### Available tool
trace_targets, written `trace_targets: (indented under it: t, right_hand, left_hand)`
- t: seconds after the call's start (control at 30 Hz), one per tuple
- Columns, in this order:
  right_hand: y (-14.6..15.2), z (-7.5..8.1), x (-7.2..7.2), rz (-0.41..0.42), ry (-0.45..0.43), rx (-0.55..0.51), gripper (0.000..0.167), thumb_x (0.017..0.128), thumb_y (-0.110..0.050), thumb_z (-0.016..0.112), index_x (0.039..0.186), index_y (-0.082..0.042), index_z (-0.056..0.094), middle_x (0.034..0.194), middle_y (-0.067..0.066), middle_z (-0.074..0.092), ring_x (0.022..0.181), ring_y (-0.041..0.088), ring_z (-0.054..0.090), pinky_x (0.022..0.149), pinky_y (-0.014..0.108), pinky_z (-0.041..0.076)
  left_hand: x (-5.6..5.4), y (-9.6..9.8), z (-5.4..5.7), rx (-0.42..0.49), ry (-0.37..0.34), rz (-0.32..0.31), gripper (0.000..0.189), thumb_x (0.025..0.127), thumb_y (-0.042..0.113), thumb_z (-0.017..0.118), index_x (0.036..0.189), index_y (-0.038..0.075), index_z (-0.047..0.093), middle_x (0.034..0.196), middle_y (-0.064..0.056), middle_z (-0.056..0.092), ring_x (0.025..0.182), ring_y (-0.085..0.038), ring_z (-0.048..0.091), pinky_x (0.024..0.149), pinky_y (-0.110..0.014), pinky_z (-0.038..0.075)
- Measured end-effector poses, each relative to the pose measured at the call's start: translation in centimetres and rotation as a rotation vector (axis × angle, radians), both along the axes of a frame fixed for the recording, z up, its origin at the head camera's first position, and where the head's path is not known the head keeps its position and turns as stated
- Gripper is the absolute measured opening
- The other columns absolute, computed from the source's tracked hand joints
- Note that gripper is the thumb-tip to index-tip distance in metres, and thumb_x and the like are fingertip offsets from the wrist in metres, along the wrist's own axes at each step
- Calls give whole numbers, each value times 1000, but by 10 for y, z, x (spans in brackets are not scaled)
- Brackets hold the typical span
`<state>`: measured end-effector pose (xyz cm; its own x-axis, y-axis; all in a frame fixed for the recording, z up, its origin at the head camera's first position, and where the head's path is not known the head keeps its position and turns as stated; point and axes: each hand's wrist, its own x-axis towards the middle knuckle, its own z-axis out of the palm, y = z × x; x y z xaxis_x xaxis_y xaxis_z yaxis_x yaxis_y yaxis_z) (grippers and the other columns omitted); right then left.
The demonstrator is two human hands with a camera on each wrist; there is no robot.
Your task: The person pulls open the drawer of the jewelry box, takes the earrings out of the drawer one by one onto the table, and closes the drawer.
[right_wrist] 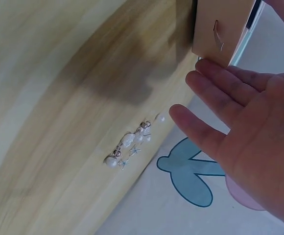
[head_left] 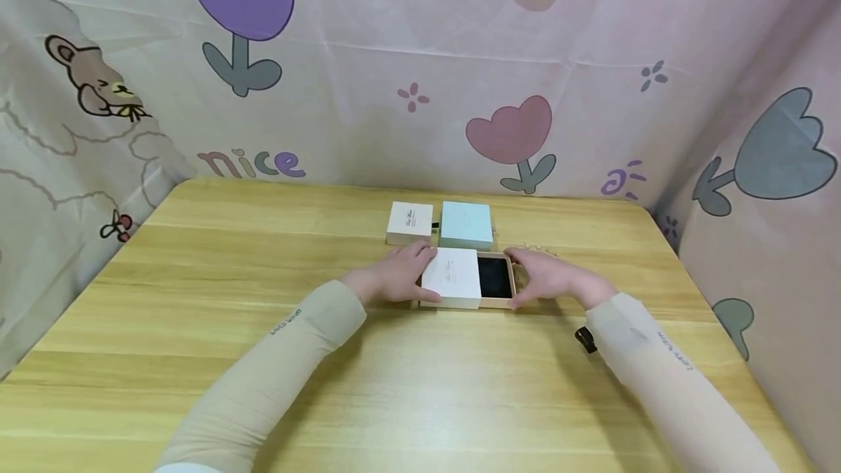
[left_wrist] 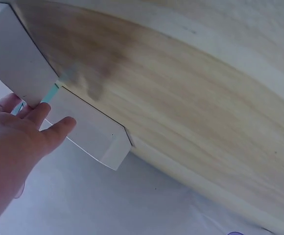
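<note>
A white jewelry box sleeve (head_left: 450, 272) with small script lies on the wooden table, its tan drawer (head_left: 496, 303) slid partly out to the right. Black lining (head_left: 494, 277) shows inside the drawer. My left hand (head_left: 402, 276) holds the sleeve's left end, thumb at the near side and fingers at the far side. At the drawer's right end, my right hand (head_left: 544, 272) spans it between thumb and fingers. The right wrist view shows the drawer's tan end face (right_wrist: 208, 36) with a small ribbon loop (right_wrist: 217, 35), my fingertips at its corner.
Behind stand another white box (head_left: 410, 219) and a light blue box (head_left: 466, 223). A bracelet with pearls and star charms (right_wrist: 130, 142) lies on the table beyond my right hand. A small black object (head_left: 585, 339) is by the right sleeve. Printed cloth (head_left: 361, 93) hangs behind the table.
</note>
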<state>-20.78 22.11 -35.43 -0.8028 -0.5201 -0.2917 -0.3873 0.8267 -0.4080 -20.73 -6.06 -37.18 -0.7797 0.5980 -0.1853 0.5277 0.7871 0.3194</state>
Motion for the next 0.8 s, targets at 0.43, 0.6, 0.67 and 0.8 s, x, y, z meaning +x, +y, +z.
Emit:
trace_targets:
  t: [0.43, 0.6, 0.67, 0.8]
  right_hand:
    - [-9, 4, 0, 4, 15, 19, 98, 72, -30, 79, 143, 10, 24, 147, 27, 32, 133, 42, 36, 110, 52, 29]
    - [-13, 4, 0, 11, 20, 11, 98, 73, -30, 79, 143, 10, 24, 147, 26, 32, 133, 42, 35, 110, 52, 28]
    - [-15, 4, 0, 16, 19, 4, 97, 73, -29, 79, 143, 10, 23, 147, 27, 31, 134, 42, 34, 111, 52, 28]
    - [-19, 3, 1, 14, 5, 0, 99, 73, -29, 78, 144, 10, 21, 148, 26, 30, 134, 41, 33, 111, 51, 26]
  left_hand:
    - [0, -1, 5, 29, -32, 1, 92, 82, 54, 64, 147, 2, 24, 151, -15, 25, 137, -29, 32, 114, -42, 27]
    - [1, -1, 6, 30, -31, -3, 92, 82, 54, 63, 147, 2, 25, 151, -15, 25, 137, -29, 32, 114, -42, 27]
    - [1, 0, 6, 28, -33, 0, 92, 82, 55, 63, 147, 2, 24, 151, -14, 25, 137, -28, 32, 114, -42, 27]
    - [2, 0, 6, 14, -44, 5, 92, 82, 56, 62, 148, 4, 23, 152, -13, 23, 138, -28, 30, 114, -42, 25]
